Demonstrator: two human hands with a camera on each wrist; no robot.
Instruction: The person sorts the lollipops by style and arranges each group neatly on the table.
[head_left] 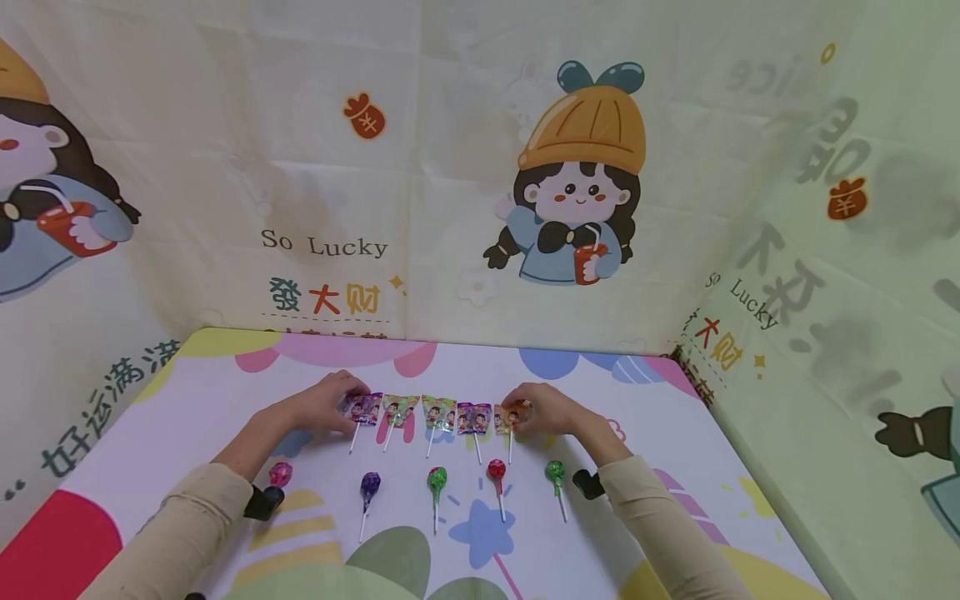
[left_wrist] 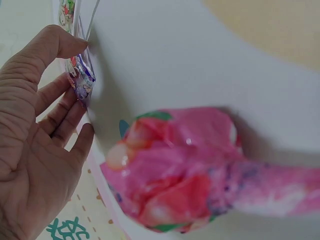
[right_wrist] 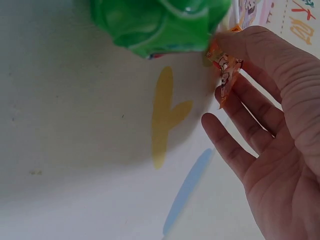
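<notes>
In the head view, a row of flat lollipops in printed wrappers runs across the table. My left hand [head_left: 330, 403] pinches the purple-wrapped lollipop [head_left: 365, 408] at the row's left end; the left wrist view has the thumb in front of its wrapper [left_wrist: 81, 75] and fingers behind. At the other end, my right hand [head_left: 549, 410] pinches the orange-wrapped lollipop [head_left: 511, 417] between thumb and fingers, its wrapper [right_wrist: 226, 67] partly covered. Between them lie a yellow-green one [head_left: 400, 410], a green one [head_left: 438, 414] and another purple one [head_left: 474, 418], sticks toward me.
Nearer me is a second row of round lollipops: pink [head_left: 281, 474], purple [head_left: 371, 483], green [head_left: 437, 478], red [head_left: 497, 471] and green [head_left: 555, 472]. The pink one lies by the left wrist, the last green one by the right. Printed cloth walls [head_left: 450, 208] border the table.
</notes>
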